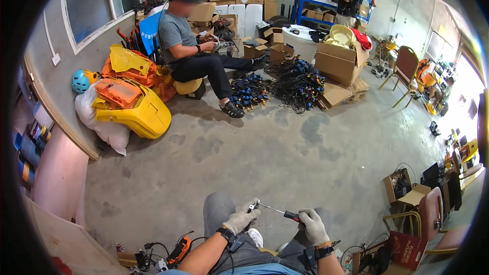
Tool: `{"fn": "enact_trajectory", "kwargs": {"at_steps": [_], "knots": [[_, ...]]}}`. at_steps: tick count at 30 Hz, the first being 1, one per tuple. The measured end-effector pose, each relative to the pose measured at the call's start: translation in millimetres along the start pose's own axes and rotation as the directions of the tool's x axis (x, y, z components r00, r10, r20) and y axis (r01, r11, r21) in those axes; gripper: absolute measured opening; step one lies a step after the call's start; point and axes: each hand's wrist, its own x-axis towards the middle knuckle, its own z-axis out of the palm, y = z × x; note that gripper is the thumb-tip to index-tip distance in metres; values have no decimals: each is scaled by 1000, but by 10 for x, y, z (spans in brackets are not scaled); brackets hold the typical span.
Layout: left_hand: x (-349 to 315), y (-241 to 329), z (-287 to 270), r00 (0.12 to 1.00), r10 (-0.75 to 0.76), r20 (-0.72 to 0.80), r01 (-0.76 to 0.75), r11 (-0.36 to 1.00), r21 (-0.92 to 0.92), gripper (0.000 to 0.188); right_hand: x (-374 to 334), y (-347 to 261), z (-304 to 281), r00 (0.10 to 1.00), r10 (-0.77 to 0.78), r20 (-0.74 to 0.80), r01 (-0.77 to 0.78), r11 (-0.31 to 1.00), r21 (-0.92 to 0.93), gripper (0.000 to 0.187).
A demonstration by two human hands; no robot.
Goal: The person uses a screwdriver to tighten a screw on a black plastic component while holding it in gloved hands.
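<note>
Over our knees, our gloved right hand (311,225) is closed around the red-and-black handle of a screwdriver (279,212), its tip meeting a small dark connector (252,207) pinched in our gloved left hand (240,220). We judge both light and rigid. The connector looks small enough to twist loose, so we would grip its body.

Cluttered workshop: cable heaps (293,79), cardboard boxes (338,61).
</note>
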Motion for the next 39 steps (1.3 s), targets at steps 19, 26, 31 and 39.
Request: {"fn": "enact_trajectory", "kwargs": {"at_steps": [19,26,31,39], "knots": [[-65,132,-7,999,-28,23,29,999,-33,75,35,78,-86,998,-60,2,60,997,-39,40],[36,-23,-19,1000,-5,24,5,1000,2,71,28,-117,-158,983,154,100,-157,987,22,36],[7,3,-16,999,-4,36,1,997,72,74,-18,-94,-100,971,-195,138,233,903,-362,31],[-16,22,-33,999,-32,45,27,995,100,75,-128,-291,63,995,102,17,-104,965,242,32]]}}
